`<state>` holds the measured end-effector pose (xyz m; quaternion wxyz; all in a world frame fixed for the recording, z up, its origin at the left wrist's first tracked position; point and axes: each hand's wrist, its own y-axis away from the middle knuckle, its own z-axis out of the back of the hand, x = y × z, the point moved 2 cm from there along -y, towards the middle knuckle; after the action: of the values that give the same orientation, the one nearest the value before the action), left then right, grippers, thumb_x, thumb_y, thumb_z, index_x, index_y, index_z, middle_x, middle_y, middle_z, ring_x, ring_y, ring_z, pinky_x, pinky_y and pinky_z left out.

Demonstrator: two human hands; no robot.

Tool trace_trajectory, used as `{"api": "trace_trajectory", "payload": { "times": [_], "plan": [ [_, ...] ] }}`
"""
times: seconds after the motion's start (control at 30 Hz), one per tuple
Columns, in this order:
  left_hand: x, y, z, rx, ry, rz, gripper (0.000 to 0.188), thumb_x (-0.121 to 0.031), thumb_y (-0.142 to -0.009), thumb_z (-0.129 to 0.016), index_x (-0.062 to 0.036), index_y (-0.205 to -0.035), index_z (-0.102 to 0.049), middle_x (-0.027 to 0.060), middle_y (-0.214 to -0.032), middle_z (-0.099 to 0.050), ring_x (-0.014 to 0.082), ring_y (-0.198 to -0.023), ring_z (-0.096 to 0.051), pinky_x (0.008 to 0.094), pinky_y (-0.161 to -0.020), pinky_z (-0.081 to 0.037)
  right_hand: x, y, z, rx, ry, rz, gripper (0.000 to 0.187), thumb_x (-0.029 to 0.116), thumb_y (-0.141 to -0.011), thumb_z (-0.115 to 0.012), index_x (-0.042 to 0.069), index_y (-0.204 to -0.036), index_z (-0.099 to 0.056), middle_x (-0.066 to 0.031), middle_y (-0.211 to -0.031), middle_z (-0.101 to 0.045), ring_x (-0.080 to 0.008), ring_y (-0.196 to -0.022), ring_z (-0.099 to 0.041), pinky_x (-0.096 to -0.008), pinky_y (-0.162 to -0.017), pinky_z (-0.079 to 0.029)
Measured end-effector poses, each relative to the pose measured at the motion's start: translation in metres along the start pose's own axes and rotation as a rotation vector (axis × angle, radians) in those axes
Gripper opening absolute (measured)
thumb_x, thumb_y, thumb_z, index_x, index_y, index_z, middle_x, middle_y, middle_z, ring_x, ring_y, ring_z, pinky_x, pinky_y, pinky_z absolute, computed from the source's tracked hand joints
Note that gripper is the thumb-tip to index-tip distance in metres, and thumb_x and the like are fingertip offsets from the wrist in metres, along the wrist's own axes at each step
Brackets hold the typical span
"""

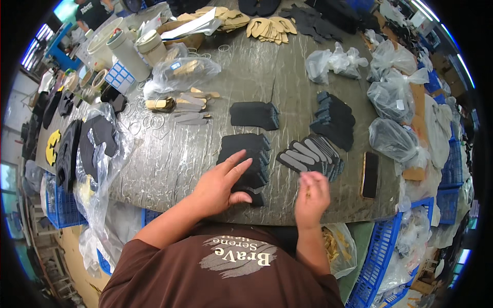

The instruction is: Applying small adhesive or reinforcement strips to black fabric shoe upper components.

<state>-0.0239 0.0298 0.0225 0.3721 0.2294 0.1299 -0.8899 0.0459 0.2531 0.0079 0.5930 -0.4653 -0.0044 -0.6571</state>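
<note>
My left hand lies with its fingers spread over a stack of black fabric pieces that overlap in steps and show blue-grey edges. A small black piece is by its thumb. My right hand has its fingers curled together beside the lower edge of a fanned row of black pieces with grey oval strips; whether anything is pinched in them is hidden. Another black stack lies just beyond the left hand, and a stepped black pile lies beyond the fan.
A phone lies right of the fan. Tied clear bags line the right side. Grey and tan strips, wire rings and tubs are at the left. Tan cut pieces lie at the far edge.
</note>
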Motion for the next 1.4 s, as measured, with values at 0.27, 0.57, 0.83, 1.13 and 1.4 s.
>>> {"api": "trace_trajectory", "payload": {
  "times": [0.27,0.57,0.83,1.13,1.4],
  "plan": [
    [-0.030,0.000,-0.006,-0.192,0.304,-0.329,0.098,-0.074,-0.073,-0.044,0.0032,-0.133,-0.033,0.0232,-0.125,-0.046,0.0390,-0.101,-0.054,0.0425,-0.080,-0.049,0.068,0.015,-0.037,0.648,-0.745,-0.166,0.012,0.008,-0.079,-0.064,-0.003,-0.083,-0.061,-0.0119,-0.077,-0.062,-0.0201,-0.068,-0.060,-0.0309,-0.061,-0.046],
    [-0.022,0.005,-0.015,-0.174,0.601,-0.240,0.095,-0.076,-0.079,-0.036,0.0030,-0.131,-0.035,0.0220,-0.123,-0.048,0.0350,-0.099,-0.055,0.0407,-0.084,-0.047,0.060,0.030,-0.051,0.740,-0.914,-0.400,0.014,0.012,-0.082,-0.067,0.000,-0.084,-0.062,-0.0006,-0.067,-0.056,-0.0050,-0.064,-0.048,-0.0229,-0.057,-0.040],
    [-0.005,0.010,-0.026,-0.178,1.203,0.034,0.042,-0.032,-0.099,-0.036,0.0027,-0.116,-0.052,0.0150,-0.108,-0.059,0.0243,-0.099,-0.059,0.0333,-0.085,-0.047,0.057,0.035,-0.051,0.749,-1.322,-0.909,0.004,0.004,-0.086,-0.059,0.002,-0.089,-0.059,0.0015,-0.074,-0.056,-0.0037,-0.061,-0.051,-0.0187,-0.052,-0.040],
    [-0.014,0.015,0.024,-0.156,0.297,-0.347,0.015,-0.005,-0.070,-0.073,-0.0092,-0.083,-0.067,0.0068,-0.091,-0.063,0.0237,-0.077,-0.061,0.0329,-0.061,-0.048,0.053,0.036,-0.050,0.641,-1.435,-0.906,0.008,0.008,-0.088,-0.045,0.008,-0.095,-0.047,-0.0093,-0.091,-0.054,-0.0108,-0.073,-0.052,-0.0229,-0.056,-0.042],
    [0.041,0.051,0.000,-0.196,0.999,0.650,0.009,-0.007,-0.082,-0.068,0.0004,-0.079,-0.065,0.0007,-0.069,-0.062,0.0050,-0.058,-0.055,0.0206,-0.053,-0.045,0.011,0.030,-0.021,0.406,-0.813,-0.520,0.012,0.011,-0.085,-0.061,0.010,-0.091,-0.051,-0.0021,-0.066,-0.049,-0.0128,-0.053,-0.045,-0.0268,-0.047,-0.038]
  ]
}}
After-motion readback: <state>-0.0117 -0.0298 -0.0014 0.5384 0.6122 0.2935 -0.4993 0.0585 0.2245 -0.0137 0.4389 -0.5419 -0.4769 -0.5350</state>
